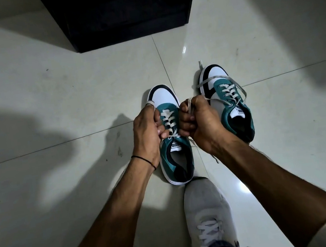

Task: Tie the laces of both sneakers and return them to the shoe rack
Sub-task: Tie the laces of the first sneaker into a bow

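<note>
Two green and white sneakers sit side by side on the pale tile floor (50, 101), in the middle of the frame. The left sneaker (173, 142) lies between the two hands. The left hand (147, 134) is closed tight on one end of its lace (169, 120). The right hand (197, 122) is closed on the other end, which loops over its fingers. The right sneaker (227, 97) is just to the right, its laces loose and untied. A dark shoe rack (121, 12) stands at the top of the frame. A grey shoe (208, 211) on the person's foot is near the bottom.
</note>
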